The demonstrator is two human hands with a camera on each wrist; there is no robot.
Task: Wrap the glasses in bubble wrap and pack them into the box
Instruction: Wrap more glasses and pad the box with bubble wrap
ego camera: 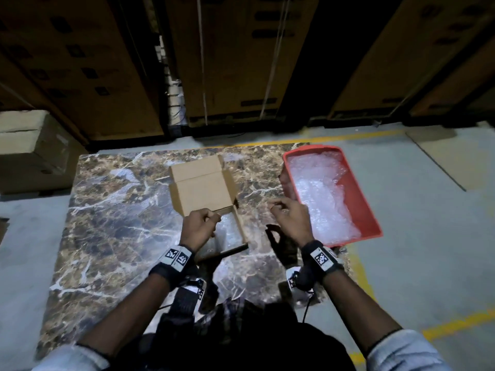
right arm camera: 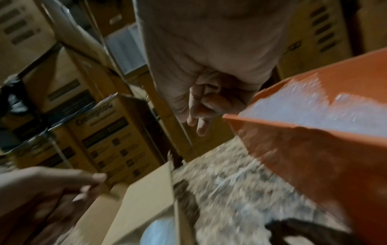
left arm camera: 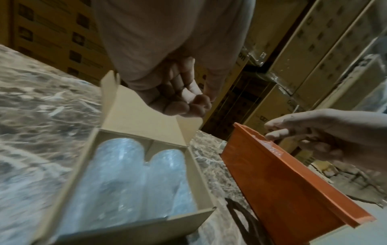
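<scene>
Left wrist view: wrapped glasses (left arm camera: 125, 179) boxed (left arm camera: 201, 179); left hand (left arm camera: 178, 96), right hand (left arm camera: 326, 139) loosely curled, empty. Could jam lid (ego camera: 198, 178) closing.

Box (ego camera: 203, 187) interior — hidden behind left hand (ego camera: 199, 226)

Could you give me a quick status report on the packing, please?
Left hand and right hand loosely curled, holding nothing. Two wrapped glasses lie in the open box. Nothing blocking; red tray alongside.

black tagged wristbands (ego camera: 175, 259), pale sleeves (ego camera: 401, 352)
</scene>
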